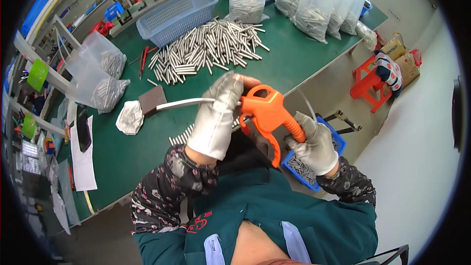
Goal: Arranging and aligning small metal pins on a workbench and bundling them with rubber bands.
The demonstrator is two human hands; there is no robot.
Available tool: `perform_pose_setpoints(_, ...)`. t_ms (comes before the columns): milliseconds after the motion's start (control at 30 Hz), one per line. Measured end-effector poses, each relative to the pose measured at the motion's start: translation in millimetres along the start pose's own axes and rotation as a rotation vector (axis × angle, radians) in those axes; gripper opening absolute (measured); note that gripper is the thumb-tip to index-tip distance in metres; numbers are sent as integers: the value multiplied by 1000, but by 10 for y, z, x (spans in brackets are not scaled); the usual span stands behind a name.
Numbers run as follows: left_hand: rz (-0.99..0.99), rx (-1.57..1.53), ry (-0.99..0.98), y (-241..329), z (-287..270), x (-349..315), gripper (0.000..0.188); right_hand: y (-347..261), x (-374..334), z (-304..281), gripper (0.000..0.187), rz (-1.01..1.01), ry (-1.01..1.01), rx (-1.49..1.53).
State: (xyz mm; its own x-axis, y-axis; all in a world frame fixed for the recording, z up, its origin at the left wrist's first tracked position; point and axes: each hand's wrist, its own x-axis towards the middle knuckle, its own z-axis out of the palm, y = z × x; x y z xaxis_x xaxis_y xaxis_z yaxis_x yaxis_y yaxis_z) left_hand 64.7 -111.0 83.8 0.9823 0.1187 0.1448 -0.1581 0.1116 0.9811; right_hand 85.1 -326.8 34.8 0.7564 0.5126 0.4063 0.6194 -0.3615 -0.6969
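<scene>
An orange air blow gun [267,110] is held in front of my body, its trigger lever hanging down. My left hand [218,110], in a pale glove with bare fingertips, closes around its front end. My right hand [314,147], gloved too, grips the ribbed rear end. A pale narrow tube [184,102] runs leftward from behind my left hand. Beneath that hand, a row of metal pins [182,136] lies on the green table [147,162], partly hidden. A brown block [152,100] and a crumpled white cloth [130,118] are to the left.
A large pile of metal pins [206,49] lies beyond my hands, beside a blue basket [179,17]. Filled plastic bags [309,12] stand at the back right; more bags [100,81] stand left. A blue bin [306,179] of pins sits below my right hand. A red stool [370,83] stands right.
</scene>
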Motion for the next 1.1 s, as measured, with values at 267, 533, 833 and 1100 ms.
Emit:
perform_pose_setpoints(267,-238,-107,-497,-175,254,73,58,32,-131,-21,49,650,-817,1219)
perform_pose_setpoints(533,521,1372,-849,-735,-565,787,109,447,-661,-271,38,703,-147,650)
perform_pose_setpoints(833,545,1338,-929,-1084,-492,770,109,490,-901,-223,39,914,-310,369)
perform_pose_setpoints(1100,562,1293,-926,-1121,-508,772,108,441,-901,-213,37,928,-335,295)
